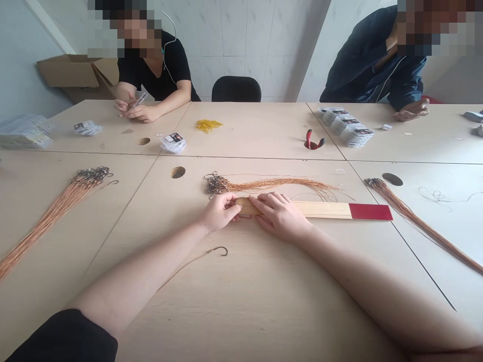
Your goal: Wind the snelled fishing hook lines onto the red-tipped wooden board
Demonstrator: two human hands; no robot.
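A flat wooden strip with a dark red end lies crosswise in front of me. My left hand pinches its left end, thumb on top; a dark curved bit shows at that end, too small to make out. My right hand rests over the strip just to the right, its fingers across it and the thumb at the near edge. Something thin and red peeks out under the strip between my hands. Just beyond lies a bundle of fish hooks tied to orange-brown lines.
A single hook on a line lies nearer me. More hook bundles lie left and right. Across the table are yellow pieces, red-handled pliers in a hole, clear packets, and two people seated.
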